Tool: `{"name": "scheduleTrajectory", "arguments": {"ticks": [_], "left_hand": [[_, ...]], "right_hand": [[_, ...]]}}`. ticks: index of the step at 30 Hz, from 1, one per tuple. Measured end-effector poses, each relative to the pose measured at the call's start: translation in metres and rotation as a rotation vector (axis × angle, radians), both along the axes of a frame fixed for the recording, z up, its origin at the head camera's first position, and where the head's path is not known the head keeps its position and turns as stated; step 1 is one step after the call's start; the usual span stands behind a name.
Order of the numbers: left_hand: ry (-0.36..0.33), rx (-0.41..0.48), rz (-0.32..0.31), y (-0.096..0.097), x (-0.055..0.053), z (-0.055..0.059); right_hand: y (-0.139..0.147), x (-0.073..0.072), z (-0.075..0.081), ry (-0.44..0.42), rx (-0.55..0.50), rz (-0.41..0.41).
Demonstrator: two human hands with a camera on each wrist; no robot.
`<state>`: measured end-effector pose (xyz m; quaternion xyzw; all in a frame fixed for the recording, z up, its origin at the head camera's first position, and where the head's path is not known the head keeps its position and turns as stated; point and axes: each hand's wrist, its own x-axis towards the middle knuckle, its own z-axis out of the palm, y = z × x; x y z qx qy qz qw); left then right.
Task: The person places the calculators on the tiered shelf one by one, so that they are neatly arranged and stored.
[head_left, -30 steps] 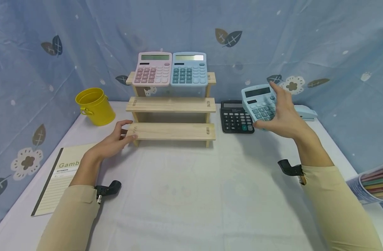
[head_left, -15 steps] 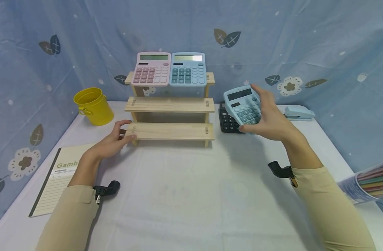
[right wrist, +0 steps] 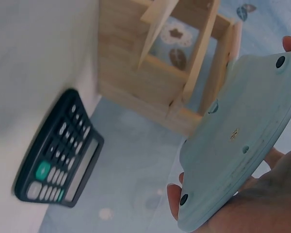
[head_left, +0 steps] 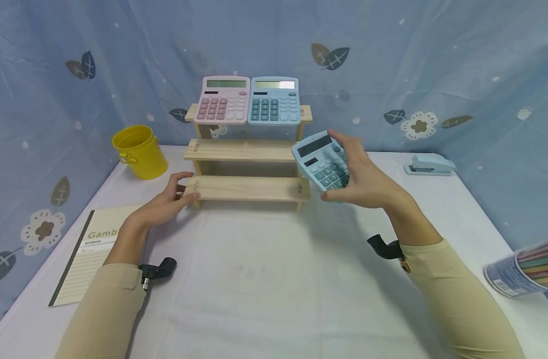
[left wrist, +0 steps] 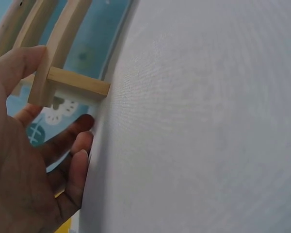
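A light blue calculator point(head_left: 316, 162) is held by its edges in my right hand point(head_left: 365, 179), tilted in the air beside the right end of a three-step wooden rack point(head_left: 247, 188). Its underside shows in the right wrist view. My left hand point(head_left: 163, 203) pinches the left end of the rack's lowest step between thumb and forefinger, the other fingers loosely bent in the left wrist view. On the top step, a pink calculator point(head_left: 222, 99) and another blue calculator point(head_left: 274, 100) lean side by side. The right wrist view has a black calculator point(right wrist: 60, 150) on the table, hidden in the head view.
A yellow bucket point(head_left: 141, 154) stands left of the rack, with a notebook point(head_left: 87, 254) in front, partly under the left forearm. At the right are a light blue stapler point(head_left: 431, 164) and a cup of colored pencils point(head_left: 513, 274). Patterned blue cloth rises behind.
My right hand has carried the blue calculator left and slightly down, from over the black calculator to the rack's right end. The left hand has stayed at the rack.
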<state>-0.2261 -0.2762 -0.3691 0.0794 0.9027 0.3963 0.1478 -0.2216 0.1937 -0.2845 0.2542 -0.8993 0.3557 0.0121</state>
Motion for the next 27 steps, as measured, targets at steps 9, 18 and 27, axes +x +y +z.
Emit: {"name": "scheduleTrajectory", "arguments": {"ticks": [9, 18, 27], "left_hand": [[-0.003, -0.011, 0.001, 0.001, -0.002, 0.002], [0.002, -0.013, -0.003, 0.001, -0.002, 0.001], [0.005, -0.006, 0.002, 0.002, 0.000, 0.000]], "right_hand": [[-0.021, -0.002, 0.002, -0.002, 0.015, 0.043], [-0.047, -0.005, 0.003, -0.013, 0.053, 0.135], [-0.079, -0.014, 0.006, 0.002, 0.097, 0.189]]}}
